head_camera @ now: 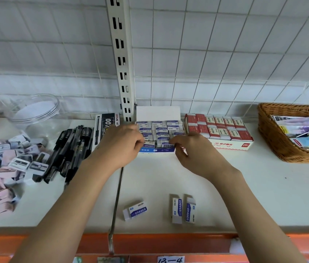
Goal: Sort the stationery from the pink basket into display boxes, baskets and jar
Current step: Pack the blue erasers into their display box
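Three loose erasers [177, 208] lie before two display boxes [229, 146]

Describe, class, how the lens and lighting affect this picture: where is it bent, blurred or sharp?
Head view: wide-angle bend curves the wall tiles and shelf edge; the sharpener pile and clear jar at left are soft; the loose erasers read sharply; light is even, shadows faint.

White shelf [225, 186] bears erasers [183, 208], pens [70, 149], display boxes [225, 133].
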Demonstrator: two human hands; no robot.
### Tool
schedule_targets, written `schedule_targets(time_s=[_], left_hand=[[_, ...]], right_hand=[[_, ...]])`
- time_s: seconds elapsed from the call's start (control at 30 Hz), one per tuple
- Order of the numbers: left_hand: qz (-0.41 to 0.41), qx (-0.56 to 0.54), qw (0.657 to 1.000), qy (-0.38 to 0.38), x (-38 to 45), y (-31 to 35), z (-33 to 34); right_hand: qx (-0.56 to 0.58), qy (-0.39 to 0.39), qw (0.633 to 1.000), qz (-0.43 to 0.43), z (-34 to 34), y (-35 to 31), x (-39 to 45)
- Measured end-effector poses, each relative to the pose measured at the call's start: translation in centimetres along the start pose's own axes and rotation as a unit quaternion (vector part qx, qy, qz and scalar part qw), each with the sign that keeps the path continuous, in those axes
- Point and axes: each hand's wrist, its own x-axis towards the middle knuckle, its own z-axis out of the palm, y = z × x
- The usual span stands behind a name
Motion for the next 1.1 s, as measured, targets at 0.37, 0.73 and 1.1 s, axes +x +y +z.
schedule_targets(time_s=[0.37, 0.73, 1.1], left_hand=[[-0.029, -0.103, 0.993, 0.040, -2.2, -0.2, 1.3], [-0.068, -0.133, 0.985, -0.083, -7.9, 2.9, 0.5], [-0.117, -0.122, 0.984, -0.052, -10.4, 5.6, 0.2]], right_hand=[[-0.078, 0.009, 0.996, -0.034, 1.4, -0.3, 0.7], [0.001, 0.081, 0.997, -0.007, 0.0, -2.5, -4.1], [0.054, -0.057, 0.989, 0.124, 0.5, -2.3, -9.7]])
